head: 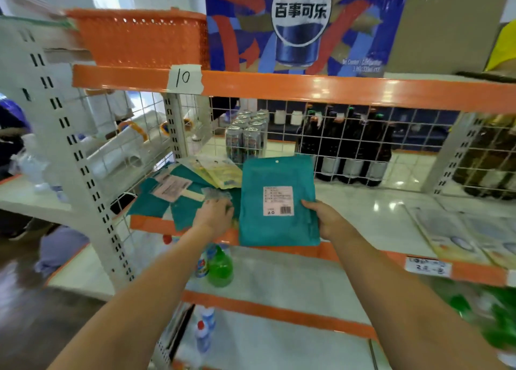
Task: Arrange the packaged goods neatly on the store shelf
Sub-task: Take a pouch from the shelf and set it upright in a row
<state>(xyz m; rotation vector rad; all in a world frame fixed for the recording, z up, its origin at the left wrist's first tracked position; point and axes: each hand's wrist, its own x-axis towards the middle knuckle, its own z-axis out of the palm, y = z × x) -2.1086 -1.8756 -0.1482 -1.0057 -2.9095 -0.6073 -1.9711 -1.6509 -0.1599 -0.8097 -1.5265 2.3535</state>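
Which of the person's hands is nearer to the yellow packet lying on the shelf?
Left. The left hand rests on the teal pile just below the yellow packet. The right hand is farther right, gripping the teal pouch by its edge.

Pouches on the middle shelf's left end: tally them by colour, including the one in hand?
Teal: 3, one held by the right hand, two lying flat
Yellow: 1
Total: 4; the pile overlaps, so more may be hidden.
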